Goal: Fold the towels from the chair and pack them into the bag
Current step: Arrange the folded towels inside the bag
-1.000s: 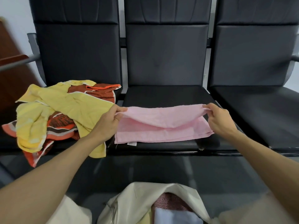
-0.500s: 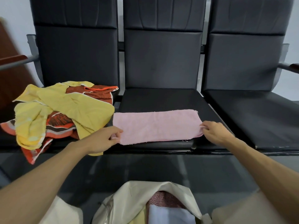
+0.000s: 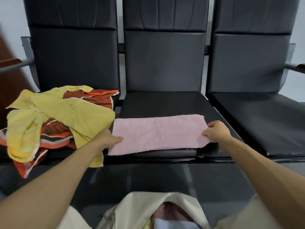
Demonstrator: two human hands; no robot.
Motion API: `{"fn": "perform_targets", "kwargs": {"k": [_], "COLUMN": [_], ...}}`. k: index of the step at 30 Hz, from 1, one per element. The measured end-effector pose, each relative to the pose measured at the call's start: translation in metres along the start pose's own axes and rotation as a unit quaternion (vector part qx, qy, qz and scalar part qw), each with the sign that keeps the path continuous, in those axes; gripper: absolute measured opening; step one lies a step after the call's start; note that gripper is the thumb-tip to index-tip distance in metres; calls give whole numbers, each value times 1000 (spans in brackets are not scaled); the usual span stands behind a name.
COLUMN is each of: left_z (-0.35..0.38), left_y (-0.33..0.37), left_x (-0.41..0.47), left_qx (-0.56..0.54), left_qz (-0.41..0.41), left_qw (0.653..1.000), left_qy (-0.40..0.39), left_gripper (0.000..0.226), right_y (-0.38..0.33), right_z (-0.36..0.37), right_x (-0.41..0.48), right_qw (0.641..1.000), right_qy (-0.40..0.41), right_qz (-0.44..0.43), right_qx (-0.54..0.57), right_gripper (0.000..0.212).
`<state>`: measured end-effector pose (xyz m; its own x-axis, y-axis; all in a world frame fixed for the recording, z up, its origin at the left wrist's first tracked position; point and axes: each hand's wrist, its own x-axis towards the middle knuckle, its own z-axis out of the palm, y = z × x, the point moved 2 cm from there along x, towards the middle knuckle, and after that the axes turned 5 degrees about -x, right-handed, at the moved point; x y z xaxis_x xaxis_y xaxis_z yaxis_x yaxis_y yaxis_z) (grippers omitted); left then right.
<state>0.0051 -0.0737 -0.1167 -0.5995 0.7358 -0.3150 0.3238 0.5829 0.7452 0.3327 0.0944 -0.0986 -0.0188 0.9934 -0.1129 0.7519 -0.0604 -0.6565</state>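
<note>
Head view. A row of three black padded chairs [image 3: 163, 60] filled the frame from 9 to 3 o'clock, their seats facing the person.

On the seat at 9 o'clock lay an unfolded heap: a yellow towel [image 3: 66, 113] draped over an orange patterned towel [image 3: 54, 131], with both spilling over the front edge of that seat.

On the middle seat, near its front edge, the pink towel [image 3: 158, 133] lay flat as a long folded strip. Its long sides ran from 9 to 3 o'clock, and its 9 o'clock end was just beside the yellow towel.

At 6 o'clock, below the chairs, stood the cream bag [image 3: 132, 209] with its mouth open. Inside it showed a reddish towel [image 3: 171, 212] and a pale blue towel [image 3: 171, 225]; how they were folded could not be told.

The left hand [image 3: 105, 139] held the strip's 9 o'clock end, with the thumb laid on top of the cloth. The other fingers were curled at the edge, and their tips were hidden.

The right hand [image 3: 217, 131] held the 3 o'clock end. Its fingers were curled together over the edge, and the thumb rested on the cloth. Both hands thus pinched the short ends of the pink towel against the seat.
</note>
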Motion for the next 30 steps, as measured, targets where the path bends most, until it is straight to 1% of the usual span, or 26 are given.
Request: {"fn": "perform_targets", "kwargs": {"k": [2,5,6,7,8,10,11,12,13,14,16,18,20,22,25,27,30], "left_z": [1,0,-3,-7,-13,-23,-27,-30,-34,-36,-39,-39,-33,-23,0,21,58], "left_y": [1,4,5,6,6,8,10,13,16,21,30,39,50,63,79,89,101], "left_x": [-1,-7,-9,-12,-15,-21,-25,-28,-32,-36,-46,-55,-60,-64,-65,-66,-70], "left_qx": [-31,-81,-122,-186,-272,-439,-495,-526,-539,-542,-539,-532,-503,-459,-374,-310,-213], "left_qz": [-27,-41,-47,-59,-79,-124,-138,-136,-125,-104,-65,-31,-2,20,47,76,136], "left_qw": [999,996,991,981,959,889,857,839,833,834,839,846,864,888,926,947,966], "left_qy": [-11,-21,-16,-12,-13,-30,-30,-23,-8,6,19,25,31,26,2,-22,-56], "left_gripper": [43,37,31,23,17,7,6,10,17,21,13,14,13,11,6,9,22], "right_y": [-2,-11,-14,-16,-18,-20,-21,-21,-21,-21,-21,-23,-25,-23,-20,-17,-13], "right_z": [3,6,7,7,8,10,11,13,16,18,23,28,29,30,33,35,36], "right_x": [4,-1,-5,-8,-11,-16,-17,-18,-19,-21,-25,-29,-30,-29,-30,-30,-31], "right_qw": [996,975,967,961,958,947,941,936,933,933,935,938,941,945,945,944,941], "right_qy": [-42,-108,-130,-150,-171,-208,-221,-228,-235,-240,-252,-257,-248,-238,-246,-248,-245], "right_qz": [42,86,96,100,103,110,111,111,112,112,108,102,97,92,92,87,86], "right_qx": [70,177,199,208,206,217,232,244,249,245,227,210,209,206,195,201,218], "right_gripper": [18,31,32,29,25,18,19,21,22,23,26,33,32,32,33,29,26]}}
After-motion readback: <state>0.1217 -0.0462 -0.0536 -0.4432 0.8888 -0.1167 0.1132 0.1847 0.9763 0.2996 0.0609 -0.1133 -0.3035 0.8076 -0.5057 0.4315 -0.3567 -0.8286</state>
